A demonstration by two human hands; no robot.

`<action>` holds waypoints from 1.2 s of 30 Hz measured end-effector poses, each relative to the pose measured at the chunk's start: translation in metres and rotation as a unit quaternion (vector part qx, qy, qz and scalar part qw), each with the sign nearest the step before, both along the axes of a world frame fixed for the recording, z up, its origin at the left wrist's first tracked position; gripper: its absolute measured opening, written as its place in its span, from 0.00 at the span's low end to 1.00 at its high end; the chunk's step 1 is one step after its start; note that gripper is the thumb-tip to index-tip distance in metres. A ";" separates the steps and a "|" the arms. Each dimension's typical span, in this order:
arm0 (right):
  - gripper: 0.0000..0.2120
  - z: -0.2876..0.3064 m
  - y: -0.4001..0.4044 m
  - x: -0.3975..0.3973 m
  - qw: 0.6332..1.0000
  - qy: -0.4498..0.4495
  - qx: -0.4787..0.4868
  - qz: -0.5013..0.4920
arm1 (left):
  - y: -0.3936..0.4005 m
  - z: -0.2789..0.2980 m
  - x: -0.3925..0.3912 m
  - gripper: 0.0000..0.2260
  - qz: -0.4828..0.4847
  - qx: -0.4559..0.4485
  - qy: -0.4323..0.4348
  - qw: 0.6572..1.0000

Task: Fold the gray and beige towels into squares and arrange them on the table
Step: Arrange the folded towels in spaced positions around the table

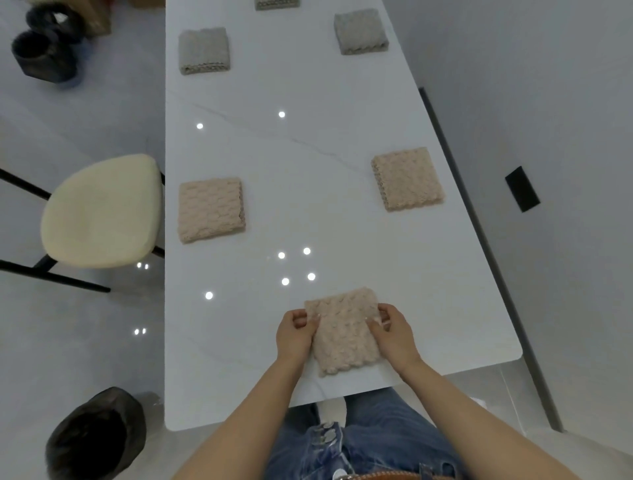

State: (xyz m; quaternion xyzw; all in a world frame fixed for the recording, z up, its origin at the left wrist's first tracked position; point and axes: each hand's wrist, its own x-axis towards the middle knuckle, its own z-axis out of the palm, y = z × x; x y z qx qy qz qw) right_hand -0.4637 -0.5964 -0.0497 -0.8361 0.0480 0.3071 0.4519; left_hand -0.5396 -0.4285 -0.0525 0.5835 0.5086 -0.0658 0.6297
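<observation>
Fingers of the left hand (pixel 295 331) and right hand (pixel 393 331) pinch opposite side edges of a folded beige towel (pixel 343 330), flat on the white table (pixel 308 144) near its front edge. Two folded beige squares (pixel 210 209) lie beyond it; gray squares (pixel 203 50) farther back.

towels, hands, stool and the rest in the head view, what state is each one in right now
near beige towel: folded square, held at both sides
left hand: grips towel's left edge
right hand: grips towel's right edge
left beige towel: folded, flat
right beige towel: folded, flat
left gray towel: folded, flat
right gray towel: folded, flat
far gray towel: mostly out of frame
stool: unoccupied
</observation>
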 end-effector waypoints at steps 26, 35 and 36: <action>0.06 -0.004 -0.004 0.015 0.999 -0.020 -0.047 0.000 | -0.012 -0.001 0.009 0.06 0.019 0.077 0.026 0.996; 0.30 0.015 -0.020 0.031 0.975 -0.135 -0.004 0.178 | -0.010 0.031 0.006 0.03 -0.135 0.117 -0.145 0.973; 0.32 0.018 -0.023 0.036 0.959 -0.163 -0.001 0.232 | -0.008 0.036 0.003 0.04 -0.169 0.104 -0.164 0.966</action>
